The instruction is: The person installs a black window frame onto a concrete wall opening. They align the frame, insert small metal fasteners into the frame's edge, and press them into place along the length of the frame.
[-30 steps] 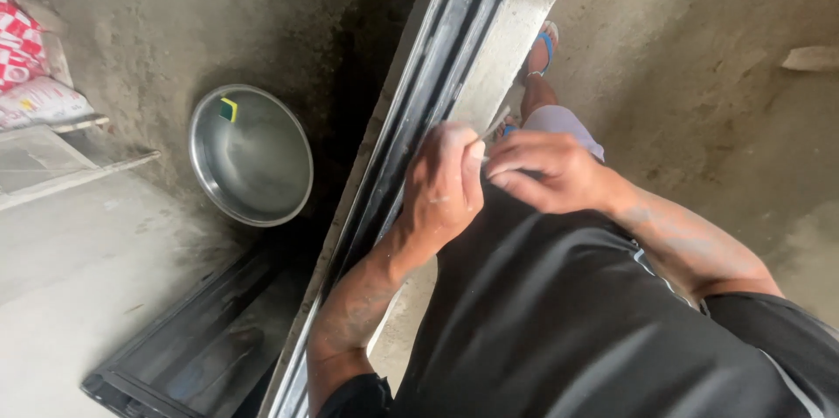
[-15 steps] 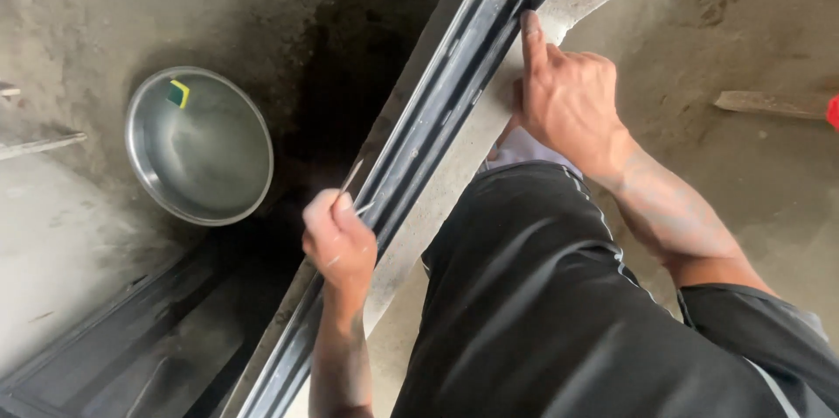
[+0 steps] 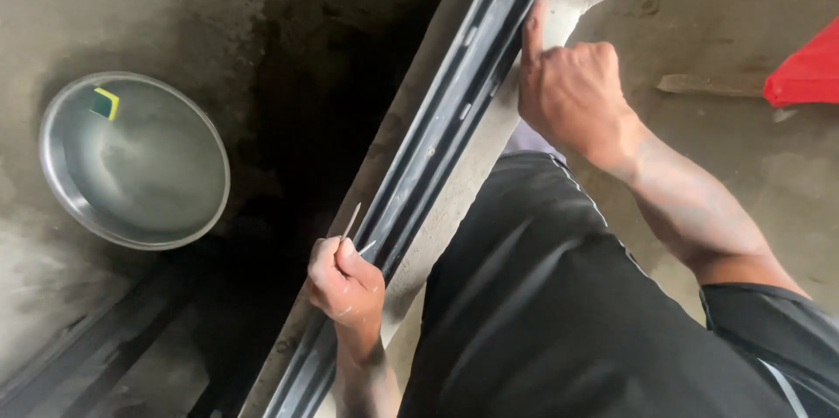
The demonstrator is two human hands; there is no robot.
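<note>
Left hand: your left hand (image 3: 345, 283) is clenched around a thin pale strip (image 3: 351, 221) against the dark frame rail (image 3: 437, 134)
Right hand: your right hand (image 3: 572, 90) presses a forefinger on the rail's upper edge, grasping nothing
Room: steel bowl (image 3: 131, 160) lies well apart on the concrete floor (image 3: 743, 173)

bowl (image 3: 131, 165): round, shiny metal, on the floor at far left
sponge (image 3: 105, 103): small, green and yellow, lying inside the bowl near its upper left rim
floor (image 3: 175, 7): grey concrete, stained dark towards the middle
red object (image 3: 808, 69): at the right edge, only partly in view
flat strip (image 3: 708, 84): pale, on the floor beside the red object
</note>
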